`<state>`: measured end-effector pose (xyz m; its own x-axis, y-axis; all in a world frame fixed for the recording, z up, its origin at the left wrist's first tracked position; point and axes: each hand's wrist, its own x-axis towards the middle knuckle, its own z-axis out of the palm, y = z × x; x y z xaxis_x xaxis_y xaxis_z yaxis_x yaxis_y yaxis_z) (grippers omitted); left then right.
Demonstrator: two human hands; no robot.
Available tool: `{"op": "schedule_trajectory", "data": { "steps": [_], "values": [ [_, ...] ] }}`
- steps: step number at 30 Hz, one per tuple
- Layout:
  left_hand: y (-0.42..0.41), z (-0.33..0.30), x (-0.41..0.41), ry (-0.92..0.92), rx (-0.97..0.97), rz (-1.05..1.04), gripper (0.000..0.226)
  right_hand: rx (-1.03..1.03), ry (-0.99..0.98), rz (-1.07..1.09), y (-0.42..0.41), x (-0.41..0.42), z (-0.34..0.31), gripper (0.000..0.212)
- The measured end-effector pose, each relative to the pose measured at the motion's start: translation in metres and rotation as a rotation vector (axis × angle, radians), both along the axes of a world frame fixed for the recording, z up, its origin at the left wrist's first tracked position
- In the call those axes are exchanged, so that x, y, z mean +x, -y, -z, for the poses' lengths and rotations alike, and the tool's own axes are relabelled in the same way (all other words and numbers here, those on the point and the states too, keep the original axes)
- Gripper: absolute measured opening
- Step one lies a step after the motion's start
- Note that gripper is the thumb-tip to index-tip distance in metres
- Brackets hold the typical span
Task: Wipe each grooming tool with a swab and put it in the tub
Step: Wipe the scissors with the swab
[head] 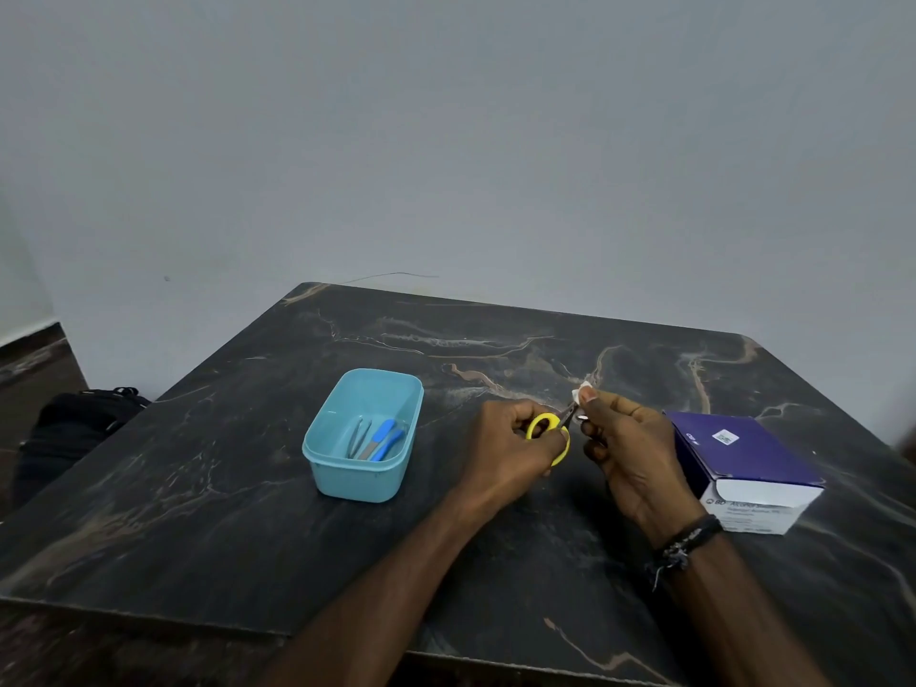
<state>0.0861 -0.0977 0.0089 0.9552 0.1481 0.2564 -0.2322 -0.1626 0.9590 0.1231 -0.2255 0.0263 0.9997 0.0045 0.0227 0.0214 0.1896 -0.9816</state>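
Note:
Small scissors with yellow handles (540, 427) are gripped by my left hand (505, 443) above the table, their short metal blades pointing up and right. My right hand (627, 446) pinches a white swab (583, 392) around the blade tips. To the left stands a light blue tub (327, 451) on the dark marble table (198, 513). Inside the tub lie metal tweezers (358, 436) and a blue-handled tool (385, 441) beside them.
A purple and white swab box (743, 463) lies at the right, close to my right wrist. A black bag (79, 419) sits on the floor beyond the table's left edge. A grey wall rises behind the table.

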Motion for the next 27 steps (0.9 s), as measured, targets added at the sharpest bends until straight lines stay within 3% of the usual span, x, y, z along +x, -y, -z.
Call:
{"op": "schedule_trajectory", "data": {
  "steps": [5, 8, 11, 20, 24, 27],
  "values": [
    [0.000, -0.002, 0.002, 0.004, -0.195, -0.040, 0.020, 0.136, -0.008, -0.014, 0.002, 0.002, 0.000, 0.009],
    [-0.003, -0.007, 0.003, 0.017, -0.348, -0.125, 0.012, 0.159, -0.007, -0.058, 0.002, 0.002, -0.001, 0.009],
    [-0.004, -0.011, 0.003, 0.077, -0.466, -0.199, 0.002, 0.115, 0.000, -0.126, 0.002, 0.001, -0.001, 0.010],
    [-0.007, -0.014, 0.004, 0.174, -0.579, -0.305, 0.008, -0.105, -0.004, -0.213, -0.001, -0.005, 0.000, 0.010],
    [-0.010, -0.014, 0.004, 0.258, -0.623, -0.396, 0.023, -0.209, 0.071, -0.018, -0.004, -0.005, 0.002, 0.011],
    [-0.010, -0.013, 0.003, 0.284, -0.529, -0.436, 0.021, -0.159, 0.114, 0.098, 0.001, 0.001, 0.003, 0.015]
  ]
}}
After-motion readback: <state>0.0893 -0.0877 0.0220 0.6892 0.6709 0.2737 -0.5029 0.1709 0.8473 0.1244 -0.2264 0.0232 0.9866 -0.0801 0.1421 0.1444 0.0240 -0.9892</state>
